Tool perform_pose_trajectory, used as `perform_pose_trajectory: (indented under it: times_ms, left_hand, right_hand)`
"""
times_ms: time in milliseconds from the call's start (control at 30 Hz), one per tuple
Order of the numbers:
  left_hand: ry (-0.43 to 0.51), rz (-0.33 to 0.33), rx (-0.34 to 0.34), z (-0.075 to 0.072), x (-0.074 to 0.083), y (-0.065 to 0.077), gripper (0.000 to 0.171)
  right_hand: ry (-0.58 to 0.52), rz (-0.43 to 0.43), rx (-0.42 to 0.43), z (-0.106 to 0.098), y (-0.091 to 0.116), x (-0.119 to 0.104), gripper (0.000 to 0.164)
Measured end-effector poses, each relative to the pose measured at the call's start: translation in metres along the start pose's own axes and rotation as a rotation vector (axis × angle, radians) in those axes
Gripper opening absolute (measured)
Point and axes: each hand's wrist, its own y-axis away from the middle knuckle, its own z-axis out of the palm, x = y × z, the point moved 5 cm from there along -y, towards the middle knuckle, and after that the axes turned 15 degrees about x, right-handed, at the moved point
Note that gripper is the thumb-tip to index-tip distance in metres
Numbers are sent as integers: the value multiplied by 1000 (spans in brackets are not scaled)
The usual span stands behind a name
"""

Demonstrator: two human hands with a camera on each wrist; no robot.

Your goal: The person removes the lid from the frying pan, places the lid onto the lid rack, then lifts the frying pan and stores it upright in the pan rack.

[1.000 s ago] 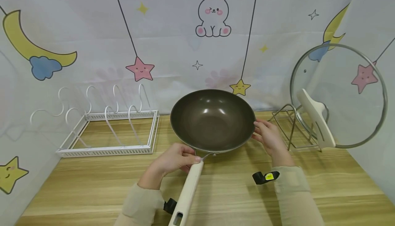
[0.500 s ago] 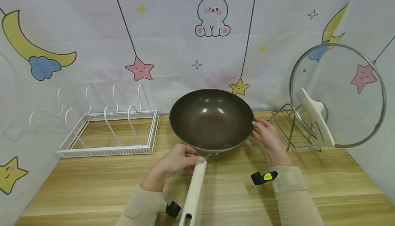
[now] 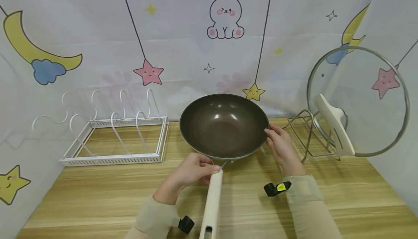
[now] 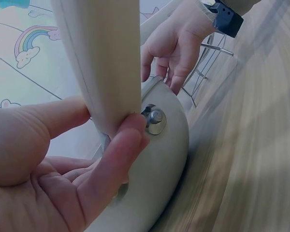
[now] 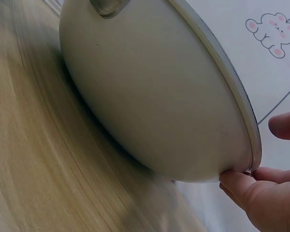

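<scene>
A wok (image 3: 225, 126) with a dark inside and cream outside stands on the wooden table, its long cream handle (image 3: 212, 202) pointing toward me. My left hand (image 3: 192, 172) pinches the handle's base between thumb and fingers, beside the metal fitting (image 4: 156, 116). At the wok's right side, fingers of my right hand (image 3: 282, 144) touch the outer wall just under the rim (image 5: 241, 104). The right thumb (image 5: 285, 126) stands apart from the rim in the right wrist view. The wok's cream underside (image 5: 145, 87) shows there close to the table.
On the left stands a white rack (image 3: 114, 158) with several curved wire dividers. A glass lid (image 3: 375, 97) with a cream handle (image 3: 334, 124) leans upright in a wire stand (image 3: 308, 137) on the right. Behind hangs a printed cloth (image 3: 189, 50).
The wok's handle end has swung to the right, turning the wok slightly. My left hand has moved right with it. The right hand has shifted slightly left along the rim.
</scene>
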Motion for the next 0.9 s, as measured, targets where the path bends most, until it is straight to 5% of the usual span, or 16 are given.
perform_pose_trajectory:
  times_ms: [900]
  left_hand:
    - [76,-47,90,17,3,3,30]
  right_hand:
    - [-29,-26,-73,6,-4,1,68]
